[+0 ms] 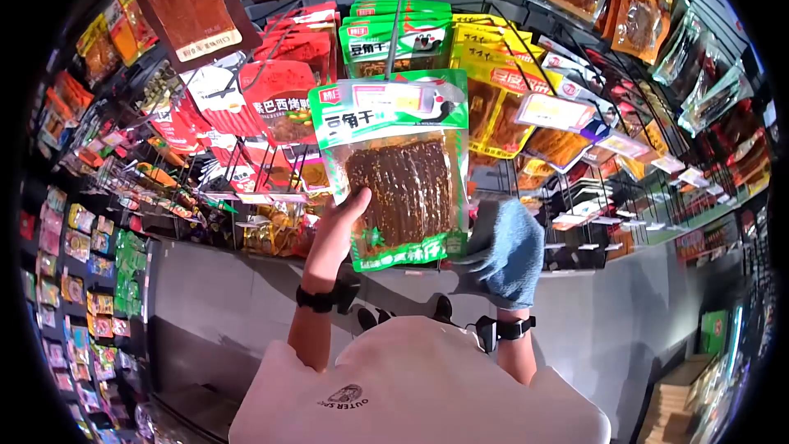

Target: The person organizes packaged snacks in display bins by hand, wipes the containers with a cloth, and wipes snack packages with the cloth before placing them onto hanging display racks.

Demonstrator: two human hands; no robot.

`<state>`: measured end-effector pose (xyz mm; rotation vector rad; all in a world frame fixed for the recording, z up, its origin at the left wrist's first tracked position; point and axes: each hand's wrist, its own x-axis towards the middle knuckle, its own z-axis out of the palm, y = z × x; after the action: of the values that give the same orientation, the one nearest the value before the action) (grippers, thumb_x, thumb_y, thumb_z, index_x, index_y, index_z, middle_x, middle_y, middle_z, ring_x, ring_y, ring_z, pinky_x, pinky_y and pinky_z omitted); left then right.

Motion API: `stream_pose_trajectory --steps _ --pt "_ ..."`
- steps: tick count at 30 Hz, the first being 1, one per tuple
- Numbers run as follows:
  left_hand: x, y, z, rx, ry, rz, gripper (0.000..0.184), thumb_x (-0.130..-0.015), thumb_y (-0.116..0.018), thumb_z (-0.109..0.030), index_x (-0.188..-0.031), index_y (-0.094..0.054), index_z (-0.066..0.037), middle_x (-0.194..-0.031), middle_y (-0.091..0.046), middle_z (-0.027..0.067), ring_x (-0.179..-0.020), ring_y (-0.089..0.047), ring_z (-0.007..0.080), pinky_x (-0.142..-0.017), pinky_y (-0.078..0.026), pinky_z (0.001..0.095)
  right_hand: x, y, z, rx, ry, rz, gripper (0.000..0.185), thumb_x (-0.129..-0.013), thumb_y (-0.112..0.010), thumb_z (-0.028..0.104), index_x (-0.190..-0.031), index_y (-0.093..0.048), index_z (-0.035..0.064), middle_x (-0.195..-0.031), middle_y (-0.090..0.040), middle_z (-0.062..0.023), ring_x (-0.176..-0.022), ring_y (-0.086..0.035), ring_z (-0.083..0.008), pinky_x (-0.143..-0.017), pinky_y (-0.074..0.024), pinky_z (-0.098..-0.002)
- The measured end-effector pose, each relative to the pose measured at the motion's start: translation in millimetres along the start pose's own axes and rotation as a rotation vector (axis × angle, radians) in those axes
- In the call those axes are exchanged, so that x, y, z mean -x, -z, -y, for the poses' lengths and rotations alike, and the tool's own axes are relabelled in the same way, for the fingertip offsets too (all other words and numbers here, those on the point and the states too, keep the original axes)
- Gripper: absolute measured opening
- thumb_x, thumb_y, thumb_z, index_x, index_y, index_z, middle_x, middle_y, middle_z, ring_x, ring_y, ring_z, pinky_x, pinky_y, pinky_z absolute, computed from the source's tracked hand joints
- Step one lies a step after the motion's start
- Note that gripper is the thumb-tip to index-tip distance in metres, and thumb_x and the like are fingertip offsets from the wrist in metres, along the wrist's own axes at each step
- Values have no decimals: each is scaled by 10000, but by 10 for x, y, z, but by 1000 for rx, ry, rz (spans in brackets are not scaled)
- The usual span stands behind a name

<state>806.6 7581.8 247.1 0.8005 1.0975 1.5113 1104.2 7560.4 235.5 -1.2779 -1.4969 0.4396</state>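
Note:
My left hand (343,218) is closed on the lower left edge of a clear snack packet (404,189), thumb across its front. The packet has a green and white header and dark brown strips inside. It is upright, facing me, before a hook with similar green packets (394,37). A blue cloth (516,251) covers my right hand (514,314), held to the right of the packet. Only the wrist end of that hand shows; its fingers are hidden under the cloth, which is slightly blurred.
Red packets (283,99) hang to the left and yellow packets (493,99) to the right, on wire hooks with price tags (559,111). Another rack (90,279) of small packets stands at far left. Grey floor (214,304) lies below; cardboard boxes (678,403) are at lower right.

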Motion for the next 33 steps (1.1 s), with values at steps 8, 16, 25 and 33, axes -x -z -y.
stream_pose_trajectory --steps 8,16,25,33 --pt "390 213 -296 -321 -23 94 452 -974 -677 -338 -1230 -621 31 -1056 -669 24 -918 -579 99 -839 -464 294 160 -65 388 76 43 -331 527 -802 -634 37 -1307 -526 -65 -1259 -623 -184 -1121 -631 -277 -963 -502 -363" --pt "760 173 7 -277 -37 60 329 -972 -607 -57 -1288 -570 26 -1216 -640 79 -1068 -581 141 -932 -471 320 840 -1182 416 -95 166 162 468 -992 -522 172 -1422 -462 -2 -1430 -463 -178 -1334 -389 -359 -1153 -271 -469" --pt "1070 112 -67 -425 -421 84 358 -939 -635 -59 -1256 -558 86 -1201 -631 125 -1030 -594 195 -926 -465 344 334 -1200 607 -269 348 231 709 -828 -708 387 -1371 -528 -32 -1480 -457 -233 -1411 -361 -456 -1199 -201 -562" --pt "1133 -170 33 -146 -297 66 319 -947 -636 -119 -1208 -604 62 -1149 -659 127 -1074 -623 214 -923 -481 358 625 -1062 765 -76 346 186 587 -866 -573 375 -1323 -579 6 -1438 -426 -295 -1404 -316 -551 -1173 -175 -646"
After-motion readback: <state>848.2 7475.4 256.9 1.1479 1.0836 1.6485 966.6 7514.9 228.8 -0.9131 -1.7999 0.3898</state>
